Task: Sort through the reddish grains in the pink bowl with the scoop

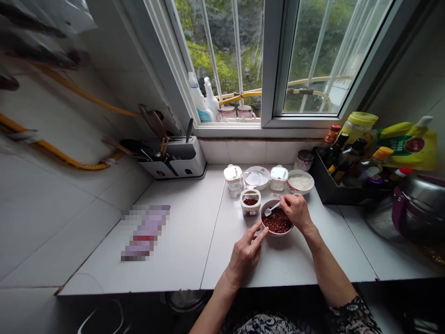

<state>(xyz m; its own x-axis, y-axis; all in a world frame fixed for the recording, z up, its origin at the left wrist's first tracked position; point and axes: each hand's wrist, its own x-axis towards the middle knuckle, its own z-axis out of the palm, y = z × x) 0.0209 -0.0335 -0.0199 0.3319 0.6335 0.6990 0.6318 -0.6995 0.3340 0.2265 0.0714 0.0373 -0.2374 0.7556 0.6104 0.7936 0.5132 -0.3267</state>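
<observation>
A round bowl point(280, 234) full of small dark red-brown dried bits, possibly peppercorns, stands on the counter in front of me. At its near left rim is my left hand point(245, 253), with a finger and thumb stretched onto the edge and steadying it. My right hand point(296, 211) is closed in a pinch on the handle of a small white spoon point(268, 212), whose scoop rests over the bits. Just left of the bowl is an open seasoning jar point(251, 208) holding the same dark bits. The fingertips of my right hand are partly hidden.
Behind stand two lidded seasoning jars point(232, 173) point(278, 175), a white plate point(262, 174) and a bowl of white powder point(300, 182). A black box of bottles point(339, 192) and a metal pot point(422, 208) are at right. A utensil holder point(184, 162) stands back left.
</observation>
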